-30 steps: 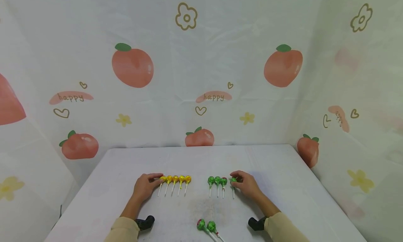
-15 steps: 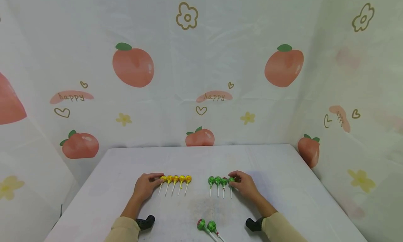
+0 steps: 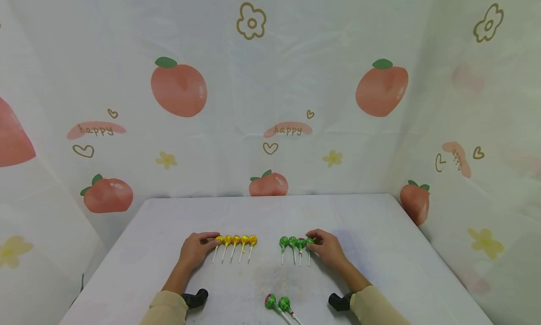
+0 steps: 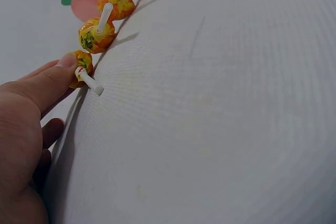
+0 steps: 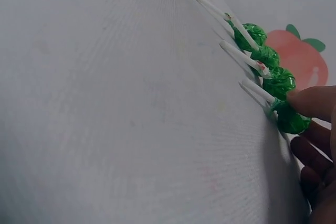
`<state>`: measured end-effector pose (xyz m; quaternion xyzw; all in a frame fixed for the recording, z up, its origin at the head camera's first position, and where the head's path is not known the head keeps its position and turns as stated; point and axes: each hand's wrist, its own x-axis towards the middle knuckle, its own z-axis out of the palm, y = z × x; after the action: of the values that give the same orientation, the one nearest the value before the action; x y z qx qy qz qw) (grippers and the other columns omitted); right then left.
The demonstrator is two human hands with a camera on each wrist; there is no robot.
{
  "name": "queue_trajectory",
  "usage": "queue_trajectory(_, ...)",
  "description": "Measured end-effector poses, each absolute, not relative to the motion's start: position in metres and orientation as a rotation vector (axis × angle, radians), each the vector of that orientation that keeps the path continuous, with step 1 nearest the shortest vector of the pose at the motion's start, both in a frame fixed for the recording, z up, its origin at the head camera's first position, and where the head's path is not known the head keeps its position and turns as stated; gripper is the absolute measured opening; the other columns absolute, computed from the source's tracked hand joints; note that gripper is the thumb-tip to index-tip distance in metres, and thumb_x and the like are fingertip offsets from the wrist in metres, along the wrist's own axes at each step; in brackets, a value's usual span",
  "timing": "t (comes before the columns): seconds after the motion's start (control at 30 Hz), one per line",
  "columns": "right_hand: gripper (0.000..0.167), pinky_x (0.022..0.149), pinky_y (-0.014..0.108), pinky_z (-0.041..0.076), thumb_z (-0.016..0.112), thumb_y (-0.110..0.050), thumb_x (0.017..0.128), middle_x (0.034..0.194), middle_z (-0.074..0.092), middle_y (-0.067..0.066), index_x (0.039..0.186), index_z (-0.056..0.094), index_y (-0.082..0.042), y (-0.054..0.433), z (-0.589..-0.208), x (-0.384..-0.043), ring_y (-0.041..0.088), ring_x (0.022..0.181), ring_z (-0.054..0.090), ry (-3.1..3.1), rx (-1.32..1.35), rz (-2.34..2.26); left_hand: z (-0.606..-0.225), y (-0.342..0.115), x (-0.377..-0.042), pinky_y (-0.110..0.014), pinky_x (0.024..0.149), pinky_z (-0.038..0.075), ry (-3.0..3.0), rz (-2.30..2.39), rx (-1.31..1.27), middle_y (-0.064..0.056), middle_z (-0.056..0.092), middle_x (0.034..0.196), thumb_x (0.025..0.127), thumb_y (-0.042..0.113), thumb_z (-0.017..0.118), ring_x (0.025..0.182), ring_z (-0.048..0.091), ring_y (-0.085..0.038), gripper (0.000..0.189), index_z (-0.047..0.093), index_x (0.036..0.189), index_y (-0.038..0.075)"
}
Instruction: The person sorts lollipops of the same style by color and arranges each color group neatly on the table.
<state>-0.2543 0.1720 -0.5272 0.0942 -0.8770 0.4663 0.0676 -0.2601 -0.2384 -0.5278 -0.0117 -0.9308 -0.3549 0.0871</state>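
Several yellow-wrapped lollipops [image 3: 235,240] lie in a row on the white table, white sticks toward me. My left hand [image 3: 195,251] pinches the head of the leftmost yellow lollipop [image 4: 85,62] between thumb and fingers. To the right, several green-wrapped lollipops [image 3: 292,242] form a second row. My right hand [image 3: 331,248] holds the head of the rightmost green lollipop [image 5: 292,119] with thumb and fingers, close beside its neighbour [image 5: 280,83]. Both pinched heads are partly covered by the fingers in the head view.
Two more green lollipops [image 3: 284,304] lie near the table's front edge, sticks slanting toward me. A gap of bare table [image 3: 268,250] separates the two rows. Black wrist devices [image 3: 196,298] sit by both cuffs. A patterned curtain stands behind the table.
My right hand has moved slightly left, bringing the rightmost green lollipop up close to the green row. My left hand has stayed on the yellow lollipop.
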Motion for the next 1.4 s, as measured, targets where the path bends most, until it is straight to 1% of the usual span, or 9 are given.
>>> queue_trajectory(0.37, 0.024, 0.072, 0.037, 0.049, 0.077, -0.008, 0.083, 0.093, 0.064, -0.004, 0.105, 0.071, -0.01, 0.1727, -0.5258, -0.2542, 0.016, 0.084, 0.061, -2.644, 0.298, 1.385, -0.5273, -0.238, -0.2596, -0.053, 0.09, 0.044, -2.775, -1.069, -0.025, -0.01, 0.066, 0.107, 0.086, 0.023, 0.075, 0.106, 0.057, -0.035, 0.027, 0.075, 0.112, 0.015)
queue_trajectory(0.43, 0.024, 0.075, 0.04, 0.049, 0.077, -0.01, 0.083, 0.096, 0.064, -0.002, 0.106, 0.071, -0.011, 0.1722, -0.5248, -0.2546, 0.019, 0.088, 0.061, -2.647, 0.288, 1.374, -0.5275, -0.2381, -0.2596, -0.053, 0.09, 0.044, -2.775, -1.071, -0.024, -0.01, 0.066, 0.107, 0.086, 0.023, 0.075, 0.106, 0.057, -0.035, 0.027, 0.075, 0.112, 0.015)
queue_trajectory(0.6, 0.023, 0.085, 0.049, 0.047, 0.076, -0.014, 0.084, 0.108, 0.064, 0.006, 0.106, 0.071, -0.013, 0.1704, -0.5216, -0.2559, 0.027, 0.103, 0.058, -2.659, 0.263, 1.334, -0.5274, -0.2386, -0.2596, -0.053, 0.089, 0.044, -2.775, -1.074, -0.027, -0.009, 0.066, 0.105, 0.087, 0.023, 0.075, 0.104, 0.057, -0.034, 0.026, 0.075, 0.111, 0.015)
queue_trajectory(0.7, 0.023, 0.087, 0.052, 0.046, 0.076, -0.014, 0.085, 0.111, 0.063, 0.007, 0.107, 0.071, -0.013, 0.1695, -0.5192, -0.257, 0.03, 0.107, 0.057, -2.657, 0.267, 1.334, -0.5266, -0.2386, -0.2593, -0.052, 0.088, 0.044, -2.776, -1.074, -0.03, -0.008, 0.066, 0.104, 0.087, 0.023, 0.074, 0.101, 0.058, -0.033, 0.026, 0.075, 0.111, 0.015)
queue_trajectory(0.77, 0.023, 0.085, 0.051, 0.047, 0.075, -0.014, 0.085, 0.109, 0.064, 0.007, 0.107, 0.071, -0.012, 0.1689, -0.5177, -0.2574, 0.03, 0.105, 0.058, -2.652, 0.286, 1.327, -0.5261, -0.2385, -0.2593, -0.052, 0.087, 0.044, -2.776, -1.072, -0.032, -0.008, 0.065, 0.102, 0.087, 0.024, 0.074, 0.1, 0.058, -0.032, 0.026, 0.075, 0.111, 0.015)
queue_trajectory(0.93, 0.021, 0.073, 0.04, 0.05, 0.075, -0.011, 0.084, 0.096, 0.065, 0.0, 0.105, 0.071, -0.009, 0.1686, -0.5188, -0.2576, 0.022, 0.089, 0.06, -2.654, 0.291, 1.321, -0.5252, -0.2382, -0.2593, -0.051, 0.085, 0.045, -2.78, -1.064, -0.025, -0.008, 0.065, 0.101, 0.086, 0.025, 0.075, 0.099, 0.058, -0.032, 0.027, 0.075, 0.111, 0.015)
queue_trajectory(1.0, 0.02, 0.071, 0.036, 0.049, 0.075, -0.009, 0.084, 0.091, 0.065, -0.002, 0.104, 0.071, -0.009, 0.1687, -0.5196, -0.257, 0.019, 0.085, 0.06, -2.652, 0.279, 1.336, -0.5254, -0.2384, -0.2592, -0.051, 0.085, 0.045, -2.785, -1.062, -0.02, -0.008, 0.064, 0.101, 0.087, 0.025, 0.074, 0.099, 0.057, -0.032, 0.027, 0.075, 0.112, 0.015)
queue_trajectory(1.4, 0.02, 0.071, 0.036, 0.049, 0.076, -0.006, 0.083, 0.09, 0.065, -0.003, 0.102, 0.071, -0.01, 0.1687, -0.5227, -0.258, 0.016, 0.082, 0.06, -2.633, 0.282, 1.359, -0.5252, -0.2376, -0.2586, -0.052, 0.087, 0.044, -2.79, -1.07, -0.007, -0.009, 0.064, 0.103, 0.087, 0.024, 0.074, 0.101, 0.057, -0.033, 0.026, 0.075, 0.112, 0.016)
